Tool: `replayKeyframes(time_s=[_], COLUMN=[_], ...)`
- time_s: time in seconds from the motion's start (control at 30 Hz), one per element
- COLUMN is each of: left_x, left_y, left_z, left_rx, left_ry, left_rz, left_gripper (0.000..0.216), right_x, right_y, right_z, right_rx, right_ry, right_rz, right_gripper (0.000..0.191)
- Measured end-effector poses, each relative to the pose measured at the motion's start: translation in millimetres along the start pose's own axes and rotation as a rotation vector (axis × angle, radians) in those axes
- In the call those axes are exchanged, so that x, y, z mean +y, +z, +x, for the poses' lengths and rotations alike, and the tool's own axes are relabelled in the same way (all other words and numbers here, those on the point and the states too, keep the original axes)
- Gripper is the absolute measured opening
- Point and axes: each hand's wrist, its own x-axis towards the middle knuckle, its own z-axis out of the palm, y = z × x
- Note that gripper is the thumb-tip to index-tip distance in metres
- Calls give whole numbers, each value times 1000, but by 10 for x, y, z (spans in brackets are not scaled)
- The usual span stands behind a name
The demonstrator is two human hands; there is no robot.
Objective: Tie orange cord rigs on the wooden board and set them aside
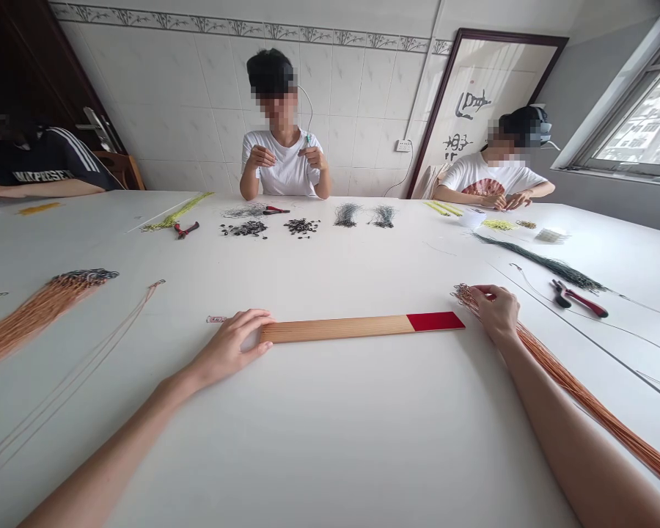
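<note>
Lying across the table in front of me is a flat wooden strip with a red right end. My left hand grips its left end, fingers along the far edge and thumb along the near edge. Beyond the strip's red end, my right hand has its fingers pinched at the looped ends of a bundle of copper-brown cords. The bundle runs under my right forearm toward the lower right. How many cords the pinch holds is hidden. A small clear tube with red marks lies just behind my left hand.
At left lie another copper-brown cord bundle and a few loose cords. Pliers and a dark green cord bundle are at right. Across the white table, several people sit behind piles of small black parts.
</note>
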Motion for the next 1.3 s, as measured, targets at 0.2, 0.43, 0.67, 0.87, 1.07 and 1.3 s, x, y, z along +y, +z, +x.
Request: replayKeyframes(time_s=[0.2,0.43,0.67,0.87,1.07,1.3], left_x=[6,-10,-10,-1,-9,-18], left_y=[-5,3,6,-2,9,10], left_z=[-7,-11,-9,0,-3,-7], left_rx=[-2,-3,2,-6,-4,3], left_ry=[-4,9,11,7,5,14], left_rz=[-1,-4,0,7,6,1], left_gripper=[34,36,36,35,36,37], right_x=[-4,-23,-55,-70,-41,-20], right_y=[-1,-13,-13,11,19,34], right_z=[2,-5,-7,-23,-3,11], right_rx=[-15,-44,-81,-89,-87,-104], right_ry=[13,29,22,-67,-61,-74], right_rz=[-15,-7,-149,-276,-223,-170], right_gripper=[27,25,12,5,7,8])
